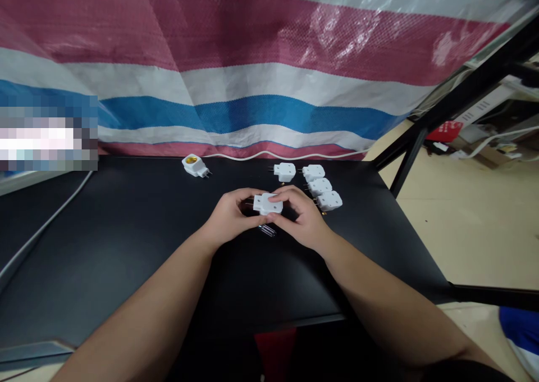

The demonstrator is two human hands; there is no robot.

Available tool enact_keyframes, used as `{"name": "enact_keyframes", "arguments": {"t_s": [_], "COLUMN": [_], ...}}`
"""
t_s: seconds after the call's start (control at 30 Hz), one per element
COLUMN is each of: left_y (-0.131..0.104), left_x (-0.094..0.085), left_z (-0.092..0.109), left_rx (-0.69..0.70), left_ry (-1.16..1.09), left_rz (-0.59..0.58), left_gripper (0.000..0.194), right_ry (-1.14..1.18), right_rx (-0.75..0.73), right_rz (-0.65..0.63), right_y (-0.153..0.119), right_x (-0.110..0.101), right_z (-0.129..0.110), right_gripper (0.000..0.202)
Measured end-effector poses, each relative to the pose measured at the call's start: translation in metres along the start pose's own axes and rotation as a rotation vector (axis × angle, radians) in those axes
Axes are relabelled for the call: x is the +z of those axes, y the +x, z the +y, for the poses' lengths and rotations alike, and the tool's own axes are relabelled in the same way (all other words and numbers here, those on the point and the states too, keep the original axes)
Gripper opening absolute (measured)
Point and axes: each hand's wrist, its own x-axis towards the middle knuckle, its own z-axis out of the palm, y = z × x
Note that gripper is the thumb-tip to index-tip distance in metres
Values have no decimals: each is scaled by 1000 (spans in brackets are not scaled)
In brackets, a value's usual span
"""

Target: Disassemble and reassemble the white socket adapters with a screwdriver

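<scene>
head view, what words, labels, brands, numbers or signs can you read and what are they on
No text can be read.
Red item on the right: pale marks, too small and blurred to read.
Held white plug: no lettering can be made out.
White plug with the gold socket: none legible.
Pixelated patch: nothing readable.

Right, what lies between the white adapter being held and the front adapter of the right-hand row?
The right hand, as the head view shows: it comes between the held adapter and the front adapter.
</scene>
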Motion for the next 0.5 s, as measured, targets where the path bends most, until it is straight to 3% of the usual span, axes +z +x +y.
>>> {"name": "enact_keyframes", "arguments": {"t_s": [0.5], "left_y": [1], "left_x": [3], "left_z": [-3], "left_rx": [-69], "left_ry": [-241], "left_rz": [-15], "left_gripper": [59], "right_ry": [72], "right_rx": [75], "right_rz": [13], "right_y": [0], "right_x": [0], "right_z": [-1], "right_gripper": [20]}}
